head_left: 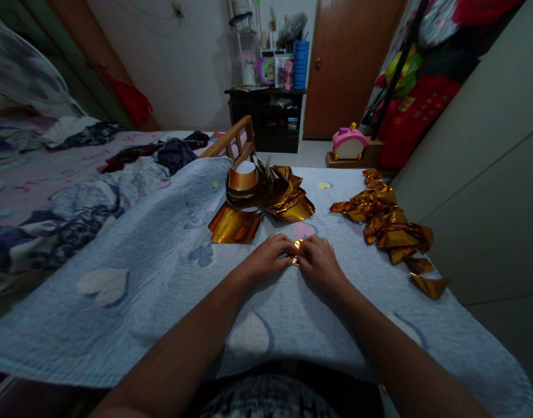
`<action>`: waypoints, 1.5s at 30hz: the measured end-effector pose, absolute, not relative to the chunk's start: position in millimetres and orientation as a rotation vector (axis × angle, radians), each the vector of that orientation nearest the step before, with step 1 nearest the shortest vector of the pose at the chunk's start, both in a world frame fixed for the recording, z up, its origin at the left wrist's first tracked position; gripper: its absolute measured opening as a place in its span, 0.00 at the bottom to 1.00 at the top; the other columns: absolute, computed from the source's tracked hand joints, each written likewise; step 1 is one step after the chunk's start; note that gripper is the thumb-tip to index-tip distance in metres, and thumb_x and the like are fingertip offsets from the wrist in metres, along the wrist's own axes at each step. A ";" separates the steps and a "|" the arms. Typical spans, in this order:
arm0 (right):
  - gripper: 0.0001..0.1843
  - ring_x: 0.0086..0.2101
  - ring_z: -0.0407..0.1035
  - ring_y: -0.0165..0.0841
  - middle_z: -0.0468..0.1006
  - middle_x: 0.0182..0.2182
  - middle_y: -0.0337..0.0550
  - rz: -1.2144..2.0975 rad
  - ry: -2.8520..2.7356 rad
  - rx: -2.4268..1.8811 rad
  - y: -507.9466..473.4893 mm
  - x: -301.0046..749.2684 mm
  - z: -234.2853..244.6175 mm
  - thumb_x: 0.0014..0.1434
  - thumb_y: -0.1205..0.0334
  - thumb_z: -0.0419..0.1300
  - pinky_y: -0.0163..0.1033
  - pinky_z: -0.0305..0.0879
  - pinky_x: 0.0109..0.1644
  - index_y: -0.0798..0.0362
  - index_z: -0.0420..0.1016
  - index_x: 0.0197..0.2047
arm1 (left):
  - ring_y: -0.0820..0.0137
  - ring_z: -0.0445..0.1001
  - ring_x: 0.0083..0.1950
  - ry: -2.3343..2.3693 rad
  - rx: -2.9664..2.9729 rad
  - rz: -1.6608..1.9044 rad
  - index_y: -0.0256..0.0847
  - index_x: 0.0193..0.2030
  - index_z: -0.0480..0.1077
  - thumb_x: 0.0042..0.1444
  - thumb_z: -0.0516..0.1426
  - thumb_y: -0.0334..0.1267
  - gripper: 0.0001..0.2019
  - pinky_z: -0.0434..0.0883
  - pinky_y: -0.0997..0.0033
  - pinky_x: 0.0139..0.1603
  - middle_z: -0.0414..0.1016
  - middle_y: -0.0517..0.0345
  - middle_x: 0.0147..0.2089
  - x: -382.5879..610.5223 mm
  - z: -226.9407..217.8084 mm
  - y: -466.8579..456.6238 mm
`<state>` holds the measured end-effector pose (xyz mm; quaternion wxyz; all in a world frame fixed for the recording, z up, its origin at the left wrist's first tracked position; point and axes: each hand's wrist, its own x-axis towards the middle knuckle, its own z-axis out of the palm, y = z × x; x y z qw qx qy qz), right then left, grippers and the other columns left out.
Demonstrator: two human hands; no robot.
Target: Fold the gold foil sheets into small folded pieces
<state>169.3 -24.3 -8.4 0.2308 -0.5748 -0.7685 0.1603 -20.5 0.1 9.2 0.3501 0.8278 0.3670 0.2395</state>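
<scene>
Pinching a small gold foil piece (pixel 298 245) between them, the left hand (pixel 273 257) and right hand (pixel 322 261) curl thumb and fingers onto its opposite sides, low over the blue quilt (pixel 301 313); its long axis seems to run fore and aft, neither hand nearer, though fingers hide much.

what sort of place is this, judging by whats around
Probably a bedroom in a home: a pink patterned sheet strewn with rumpled, dark and pale cloth items on the left, a pale blue quilted cover with heart shapes, and a plain brown door with a round knob.
</scene>
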 end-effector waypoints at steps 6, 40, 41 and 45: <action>0.03 0.45 0.66 0.40 0.76 0.43 0.47 0.443 -2.120 -1.569 -24.1 169.6 -9.1 0.58 0.68 0.61 0.43 0.57 0.49 0.52 0.76 0.35 | 0.63 0.73 0.53 0.954 2.153 0.612 0.39 0.43 0.78 0.57 0.63 0.31 0.07 0.68 0.62 0.59 0.76 0.52 0.47 -20.2 8.0 0.9; 0.06 0.47 0.64 0.41 0.74 0.45 0.48 0.441 -2.189 -1.589 -25.0 170.1 -6.1 0.62 0.67 0.59 0.43 0.56 0.50 0.52 0.77 0.41 | 0.63 0.72 0.52 0.962 2.166 0.606 0.40 0.43 0.78 0.58 0.61 0.31 0.06 0.68 0.63 0.58 0.75 0.53 0.45 -19.6 7.5 0.4; 0.06 0.47 0.64 0.41 0.74 0.45 0.49 0.433 -2.190 -1.596 -25.3 169.6 -5.6 0.62 0.67 0.59 0.44 0.56 0.50 0.52 0.77 0.41 | 0.63 0.71 0.52 0.967 2.166 0.606 0.40 0.42 0.78 0.58 0.61 0.31 0.06 0.68 0.63 0.58 0.74 0.53 0.45 -19.5 7.6 0.3; 0.05 0.46 0.64 0.41 0.74 0.44 0.48 0.416 -2.204 -1.587 -27.8 167.7 -2.3 0.62 0.65 0.60 0.44 0.56 0.49 0.51 0.77 0.41 | 0.62 0.70 0.53 1.004 2.176 0.609 0.41 0.43 0.77 0.59 0.62 0.32 0.06 0.66 0.59 0.61 0.74 0.53 0.46 -19.2 8.1 -1.2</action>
